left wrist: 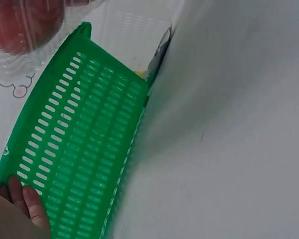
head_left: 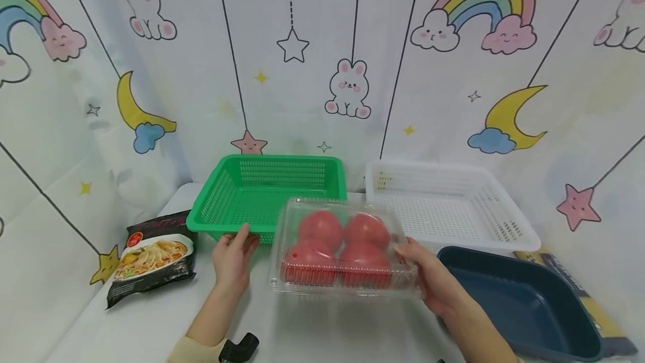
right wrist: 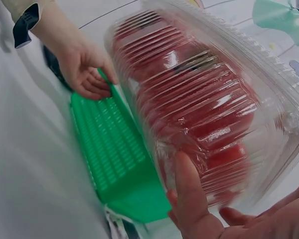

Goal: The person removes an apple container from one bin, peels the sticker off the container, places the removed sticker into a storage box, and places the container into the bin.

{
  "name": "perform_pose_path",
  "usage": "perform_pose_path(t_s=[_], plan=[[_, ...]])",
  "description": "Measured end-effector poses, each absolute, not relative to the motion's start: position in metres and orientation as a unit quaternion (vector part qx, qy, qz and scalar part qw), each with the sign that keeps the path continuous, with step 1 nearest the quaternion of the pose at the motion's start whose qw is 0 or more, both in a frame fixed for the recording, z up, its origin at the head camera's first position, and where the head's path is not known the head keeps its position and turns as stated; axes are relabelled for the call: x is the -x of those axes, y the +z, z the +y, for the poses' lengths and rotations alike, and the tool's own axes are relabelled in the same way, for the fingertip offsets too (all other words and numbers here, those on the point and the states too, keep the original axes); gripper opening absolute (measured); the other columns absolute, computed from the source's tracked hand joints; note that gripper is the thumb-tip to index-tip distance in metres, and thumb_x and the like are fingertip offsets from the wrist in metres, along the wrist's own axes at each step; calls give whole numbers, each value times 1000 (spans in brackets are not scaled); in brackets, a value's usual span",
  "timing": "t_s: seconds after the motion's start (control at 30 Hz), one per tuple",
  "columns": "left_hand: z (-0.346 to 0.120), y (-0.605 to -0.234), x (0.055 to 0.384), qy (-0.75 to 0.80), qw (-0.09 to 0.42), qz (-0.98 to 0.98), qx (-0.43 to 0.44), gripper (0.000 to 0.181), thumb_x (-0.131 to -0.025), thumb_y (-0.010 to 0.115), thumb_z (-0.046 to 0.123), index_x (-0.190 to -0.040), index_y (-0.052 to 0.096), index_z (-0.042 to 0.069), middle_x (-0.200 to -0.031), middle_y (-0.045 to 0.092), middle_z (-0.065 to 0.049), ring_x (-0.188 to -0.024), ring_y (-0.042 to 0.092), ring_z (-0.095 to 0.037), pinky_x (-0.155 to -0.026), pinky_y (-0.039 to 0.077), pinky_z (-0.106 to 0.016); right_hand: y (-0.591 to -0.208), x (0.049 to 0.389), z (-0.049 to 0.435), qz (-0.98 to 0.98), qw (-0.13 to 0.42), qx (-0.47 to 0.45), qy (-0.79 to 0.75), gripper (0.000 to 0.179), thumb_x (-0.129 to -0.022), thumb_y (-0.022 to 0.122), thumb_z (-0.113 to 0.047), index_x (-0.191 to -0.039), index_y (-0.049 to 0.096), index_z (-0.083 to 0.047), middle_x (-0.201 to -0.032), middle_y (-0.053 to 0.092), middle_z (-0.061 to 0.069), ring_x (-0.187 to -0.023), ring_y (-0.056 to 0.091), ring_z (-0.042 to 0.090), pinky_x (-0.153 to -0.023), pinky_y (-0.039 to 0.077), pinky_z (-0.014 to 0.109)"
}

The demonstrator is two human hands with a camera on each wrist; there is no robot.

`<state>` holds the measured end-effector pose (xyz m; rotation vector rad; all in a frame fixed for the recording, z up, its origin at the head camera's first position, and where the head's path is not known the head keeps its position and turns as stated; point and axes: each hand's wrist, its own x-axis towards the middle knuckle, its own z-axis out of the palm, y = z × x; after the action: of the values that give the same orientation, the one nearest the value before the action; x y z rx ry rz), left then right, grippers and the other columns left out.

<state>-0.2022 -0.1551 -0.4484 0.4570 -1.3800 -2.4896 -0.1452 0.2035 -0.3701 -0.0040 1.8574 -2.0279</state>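
My left hand (head_left: pixel 233 259) grips the front rim of a green slotted plastic basket (head_left: pixel 282 170), thumb on top and fingers below. In the left wrist view, its fingertips press the slotted side of the basket. My right hand (head_left: pixel 437 279) holds a clear plastic clamshell box (head_left: pixel 347 291) of red tomatoes (head_left: pixel 321 229) by its right end. The box is raised, tilted, and overlaps the basket's front right corner in the head view. Below the box in the right wrist view, the thumb (right wrist: pixel 189 184) lies against its ribbed side.
A black instant noodle packet (head_left: pixel 156 259) lies left of the green basket. At the back right stands a white slotted basket (head_left: pixel 453 235). In front of it is a dark blue tray (head_left: pixel 524 307), partly over a yellow and navy packet (head_left: pixel 607 321). A patterned curtain (head_left: pixel 297 99) hangs behind.
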Motion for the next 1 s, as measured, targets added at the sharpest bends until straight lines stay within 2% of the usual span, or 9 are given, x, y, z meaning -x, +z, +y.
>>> perform_pose_path(t_s=[0.2, 0.47, 0.63, 0.77, 1.0], plan=[[-149, -451, 205, -851, 175, -474, -145, 24, -103, 61, 12, -120, 48, 1, -95, 70, 1, -90, 70, -12, -85, 56, -27, -360, 148, 198, 661, 192, 28, -725, 69, -98, 46, -39, -153, 22, -5, -121, 54, 6, -111, 51, 21, -88, 48, 35], [-148, -454, 207, -852, 181, -466, -152, 24, -103, 59, 10, -123, 48, 4, -105, 65, 0, -93, 65, -9, -81, 54, -21, -345, 171, 181, 655, 148, 94, -735, 56, -98, 46, -31, -146, 32, -8, -129, 49, 9, -119, 44, 27, -90, 49, 39], [-152, -459, 207, -863, 169, -456, -138, 23, -103, 57, 8, -124, 48, 6, -102, 67, -3, -87, 68, -12, -83, 57, -27, -342, 196, 159, 645, 151, 49, -747, 58, -98, 52, -32, -149, 32, -12, -136, 46, 11, -123, 42, 29, -90, 49, 44], [-154, -461, 208, -872, 164, -444, -126, 28, -103, 58, 7, -127, 46, 4, -100, 67, -4, -84, 69, -14, -86, 57, -31, -338, 217, 141, 650, 160, 3, -743, 60, -97, 57, -35, -147, 34, -11, -137, 46, 12, -124, 44, 31, -92, 49, 47], [-154, -460, 211, -867, 166, -454, -120, 28, -103, 57, 8, -129, 45, 6, -117, 61, -15, -95, 68, -21, -87, 57, -31, -331, 248, 110, 628, 167, -24, -760, 64, -94, 64, -37, -147, 40, -12, -139, 48, 15, -123, 48, 35, -89, 55, 48]])
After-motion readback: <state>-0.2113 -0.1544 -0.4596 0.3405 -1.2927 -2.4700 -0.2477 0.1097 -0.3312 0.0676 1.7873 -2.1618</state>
